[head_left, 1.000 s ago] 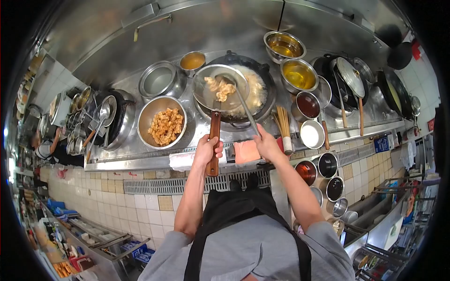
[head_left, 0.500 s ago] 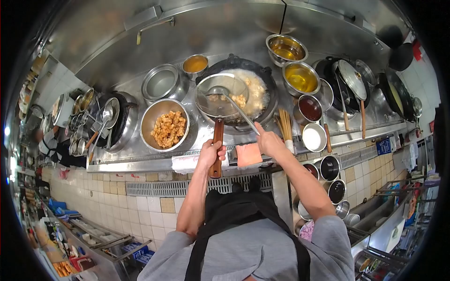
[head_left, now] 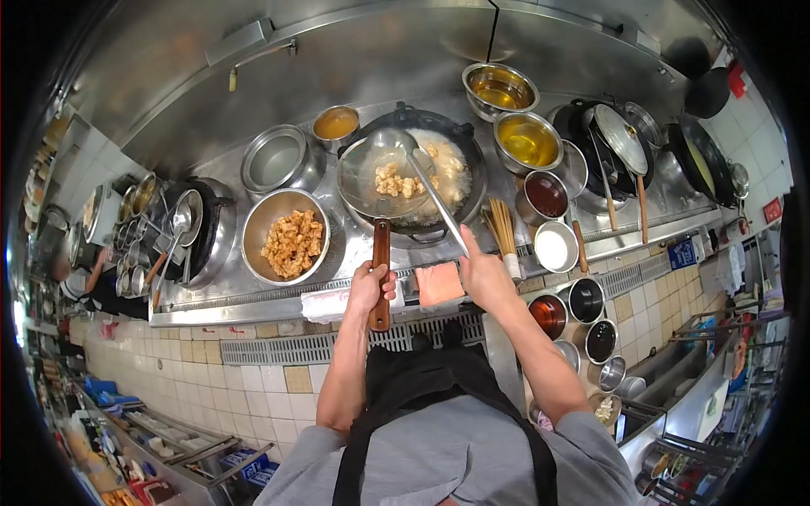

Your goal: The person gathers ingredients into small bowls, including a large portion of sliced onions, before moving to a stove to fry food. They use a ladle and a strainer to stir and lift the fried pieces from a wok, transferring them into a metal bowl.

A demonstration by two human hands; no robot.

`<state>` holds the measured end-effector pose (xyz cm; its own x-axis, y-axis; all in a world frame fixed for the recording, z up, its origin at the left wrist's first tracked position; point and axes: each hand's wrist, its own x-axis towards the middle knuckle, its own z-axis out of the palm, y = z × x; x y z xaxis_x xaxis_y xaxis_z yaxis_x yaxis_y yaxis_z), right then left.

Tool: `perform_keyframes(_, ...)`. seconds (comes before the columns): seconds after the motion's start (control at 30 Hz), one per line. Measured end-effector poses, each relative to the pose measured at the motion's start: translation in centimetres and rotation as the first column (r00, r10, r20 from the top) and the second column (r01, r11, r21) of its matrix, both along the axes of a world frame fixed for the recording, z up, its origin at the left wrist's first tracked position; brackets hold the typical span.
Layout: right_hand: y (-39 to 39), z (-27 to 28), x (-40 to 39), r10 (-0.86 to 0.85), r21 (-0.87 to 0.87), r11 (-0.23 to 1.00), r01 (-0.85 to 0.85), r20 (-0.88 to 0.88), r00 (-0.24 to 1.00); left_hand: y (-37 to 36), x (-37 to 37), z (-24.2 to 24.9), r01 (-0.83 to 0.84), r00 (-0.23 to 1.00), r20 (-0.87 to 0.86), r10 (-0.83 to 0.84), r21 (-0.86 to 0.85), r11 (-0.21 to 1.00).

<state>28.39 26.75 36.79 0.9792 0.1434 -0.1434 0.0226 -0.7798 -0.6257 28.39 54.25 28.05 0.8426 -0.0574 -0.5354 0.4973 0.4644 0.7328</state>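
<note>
A round wire skimmer with a wooden handle (head_left: 381,179), bearing fried pieces, was grasped by the left hand (head_left: 371,285) over the black wok (head_left: 439,160). A long steel ladle (head_left: 434,192) was gripped by the right hand (head_left: 483,274), its bowl by the skimmer's far rim.

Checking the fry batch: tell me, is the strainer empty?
No, the strainer holds several fried pieces above the wok.

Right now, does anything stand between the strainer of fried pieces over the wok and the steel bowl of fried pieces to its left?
Nothing visible does. The strainer, held by the left hand, sits raised over the wok; the bowl of fried pieces lies directly beside it, with only bare steel counter between them.
</note>
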Motion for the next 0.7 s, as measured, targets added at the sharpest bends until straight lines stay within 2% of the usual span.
perform_keyframes(0.1,0.8,-11.9,4.2,0.105,-0.023,0.995,-0.102,0.172,0.980,-0.6,0.3,0.3,-0.018,1.000,0.008,0.017,0.064,0.998)
perform_keyframes(0.13,1.2,-11.2,4.4,0.016,0.304,0.952,0.023,-0.123,0.992,-0.8,0.5,0.2,-0.025,1.000,0.011,0.024,0.089,0.996)
perform_keyframes(0.17,1.7,-10.1,5.6,0.026,0.550,0.806,0.220,-0.405,0.914,-0.1,0.8,-1.0,-0.003,1.000,-0.004,0.004,0.113,0.994)
perform_keyframes(0.2,1.9,-9.3,6.7,0.130,0.668,0.584,0.461,-0.637,0.759,-0.2,0.6,-0.4,-0.007,1.000,-0.006,0.008,0.123,0.992)
perform_keyframes(0.23,1.9,-8.9,7.2,0.284,0.688,0.311,0.655,-0.726,0.627,0.0,0.6,-0.3,0.001,1.000,-0.004,0.000,0.096,0.995)
perform_keyframes(0.27,2.1,-8.7,6.3,0.136,0.679,0.526,0.513,-0.662,0.737,0.2,0.6,-0.3,0.004,1.000,-0.001,-0.004,0.068,0.998)
perform_keyframes(0.3,2.4,-6.6,5.0,0.021,0.592,0.721,0.360,-0.539,0.842,0.1,0.6,-0.4,0.007,1.000,0.001,-0.007,0.049,0.999)
perform_keyframes(0.33,2.6,-5.6,4.0,-0.050,0.433,0.875,0.218,-0.367,0.929,0.0,1.0,-0.6,0.012,1.000,0.010,-0.012,0.031,0.999)
perform_keyframes(0.37,1.8,-10.6,3.9,-0.032,0.133,0.991,0.012,0.153,0.988,0.0,1.1,-0.7,0.021,1.000,0.014,-0.021,0.014,1.000)
perform_keyframes(0.47,0.2,-2.4,1.9,-0.051,0.094,0.994,0.054,-0.032,0.998,-0.4,1.2,-0.4,0.024,1.000,0.019,-0.024,0.016,1.000)
perform_keyframes(0.6,-0.1,-0.5,1.4,-0.014,-0.003,1.000,0.014,0.014,1.000,-0.9,1.3,0.7,0.027,0.999,0.021,-0.027,0.015,1.000)
perform_keyframes(0.7,1.3,-8.9,4.6,0.111,-0.181,0.979,-0.088,0.125,0.986,-1.4,0.7,1.5,0.032,0.999,0.017,-0.033,0.057,0.998)
